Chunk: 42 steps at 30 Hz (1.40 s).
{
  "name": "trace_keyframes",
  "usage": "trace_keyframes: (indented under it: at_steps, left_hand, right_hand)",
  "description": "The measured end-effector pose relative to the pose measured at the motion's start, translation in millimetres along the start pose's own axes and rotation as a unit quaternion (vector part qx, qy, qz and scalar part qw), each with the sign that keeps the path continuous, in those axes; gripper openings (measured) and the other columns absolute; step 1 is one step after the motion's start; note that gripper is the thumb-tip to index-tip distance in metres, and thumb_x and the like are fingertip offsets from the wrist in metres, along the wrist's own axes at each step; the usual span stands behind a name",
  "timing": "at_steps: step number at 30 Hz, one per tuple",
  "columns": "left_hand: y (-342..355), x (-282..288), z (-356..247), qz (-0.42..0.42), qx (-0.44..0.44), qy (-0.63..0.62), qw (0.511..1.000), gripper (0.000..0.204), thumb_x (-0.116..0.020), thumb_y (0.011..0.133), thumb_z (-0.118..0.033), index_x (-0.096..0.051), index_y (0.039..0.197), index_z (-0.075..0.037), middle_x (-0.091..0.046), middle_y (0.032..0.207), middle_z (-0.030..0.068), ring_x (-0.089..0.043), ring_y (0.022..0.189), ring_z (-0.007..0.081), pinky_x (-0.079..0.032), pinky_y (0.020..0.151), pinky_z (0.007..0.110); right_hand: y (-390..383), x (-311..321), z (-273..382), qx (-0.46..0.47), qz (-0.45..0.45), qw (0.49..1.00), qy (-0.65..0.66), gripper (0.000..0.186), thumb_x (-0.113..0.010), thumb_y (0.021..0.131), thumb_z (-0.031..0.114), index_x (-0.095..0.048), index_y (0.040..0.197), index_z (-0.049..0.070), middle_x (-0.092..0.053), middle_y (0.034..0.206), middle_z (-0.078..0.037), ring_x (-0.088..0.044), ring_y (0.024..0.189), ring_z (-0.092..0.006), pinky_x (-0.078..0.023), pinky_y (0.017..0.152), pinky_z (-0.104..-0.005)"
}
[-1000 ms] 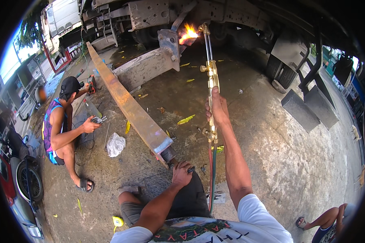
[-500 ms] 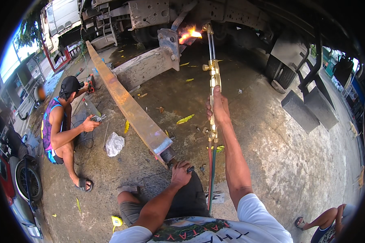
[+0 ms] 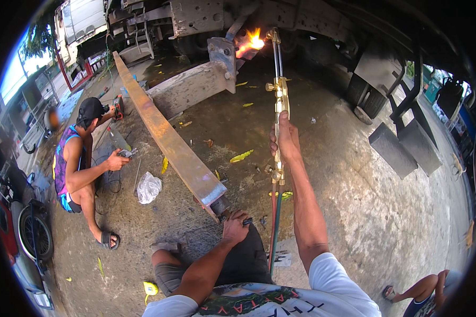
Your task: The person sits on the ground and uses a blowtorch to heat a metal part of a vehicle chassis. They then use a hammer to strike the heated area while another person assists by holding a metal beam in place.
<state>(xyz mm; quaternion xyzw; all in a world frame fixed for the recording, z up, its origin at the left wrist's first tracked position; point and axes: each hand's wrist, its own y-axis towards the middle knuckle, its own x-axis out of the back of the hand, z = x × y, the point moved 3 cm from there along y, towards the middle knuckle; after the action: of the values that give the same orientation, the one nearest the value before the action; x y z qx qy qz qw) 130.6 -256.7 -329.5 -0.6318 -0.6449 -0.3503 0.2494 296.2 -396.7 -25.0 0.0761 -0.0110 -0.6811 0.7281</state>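
My right hand [image 3: 285, 140] is wrapped round a brass cutting torch [image 3: 278, 100], held upright in front of me. Red and green hoses [image 3: 275, 227] run down from its lower end. By the torch head, an orange flame [image 3: 251, 43] burns beside a bolted metal bracket [image 3: 221, 55] under a truck. My left hand [image 3: 236, 227] is closed on a short black thing, of which only the end shows past the fingers; its kind is unclear. That hand is next to the near end of a long rusty steel beam [image 3: 166, 132].
A dirty grey beam [image 3: 190, 87] joins the bracket. A person in a black cap [image 3: 74, 158] crouches at the left, holding a tool. A plastic bag [image 3: 149, 188] and a yellow tape measure [image 3: 150, 288] lie on the concrete. Dark mudflaps [image 3: 394, 150] hang at the right; another person [image 3: 428, 290] sits lower right.
The flame has grown taller and brighter beside the bracket. The view has shifted very slightly; both my hands keep the same hold.
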Motion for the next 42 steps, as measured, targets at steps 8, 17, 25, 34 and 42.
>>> trace_keyframes:
  at_steps: [8,17,25,34,42]
  left_hand:
    - [1,4,-4,0.002,0.01,-0.053,0.999,0.033,-0.072,0.082,-0.015,-0.074,0.115,-0.011,-0.064,0.133,0.0041,-0.049,0.136,0.0257,-0.027,0.12,0.047]
    - [0,5,-3,0.007,0.009,-0.025,1.0,0.034,-0.071,0.083,-0.017,-0.073,0.117,-0.01,-0.063,0.134,0.0039,-0.048,0.137,0.0254,-0.033,0.116,0.046]
    - [-2,11,-7,-0.016,-0.011,0.006,1.0,0.032,-0.069,0.083,-0.018,-0.073,0.114,-0.011,-0.064,0.129,0.0025,-0.054,0.131,0.0251,-0.05,0.104,0.042]
    - [-3,5,1,-0.01,0.032,-0.083,0.996,0.032,-0.072,0.081,-0.014,-0.075,0.112,-0.013,-0.064,0.131,0.0035,-0.049,0.135,0.0247,-0.028,0.119,0.046]
    - [-3,13,-1,-0.02,0.03,-0.072,0.997,0.028,-0.069,0.083,-0.015,-0.075,0.111,-0.013,-0.064,0.131,0.0045,-0.05,0.134,0.0257,-0.029,0.118,0.047]
  right_hand:
    - [-1,2,0,0.005,0.001,1.0,-0.008,0.077,-0.046,0.089,0.083,-0.05,0.088,0.006,-0.044,0.058,0.001,-0.042,0.04,-0.0089,-0.037,0.035,-0.0259]
    - [-13,2,2,0.001,0.012,1.0,-0.012,0.072,-0.047,0.092,0.079,-0.048,0.084,0.008,-0.043,0.059,0.002,-0.043,0.042,-0.0085,-0.037,0.036,-0.0258]
    - [-17,3,0,-0.012,0.008,1.0,-0.019,0.076,-0.046,0.092,0.08,-0.05,0.092,0.004,-0.044,0.06,0.0,-0.043,0.042,-0.0098,-0.037,0.036,-0.0268]
    - [-5,-3,3,0.011,-0.011,0.999,-0.043,0.078,-0.044,0.091,0.082,-0.051,0.09,0.004,-0.044,0.061,0.0,-0.043,0.042,-0.0099,-0.038,0.037,-0.0268]
    - [0,-9,3,0.008,0.0,1.0,-0.023,0.077,-0.045,0.09,0.083,-0.05,0.089,0.006,-0.044,0.06,0.0,-0.042,0.042,-0.01,-0.038,0.037,-0.027]
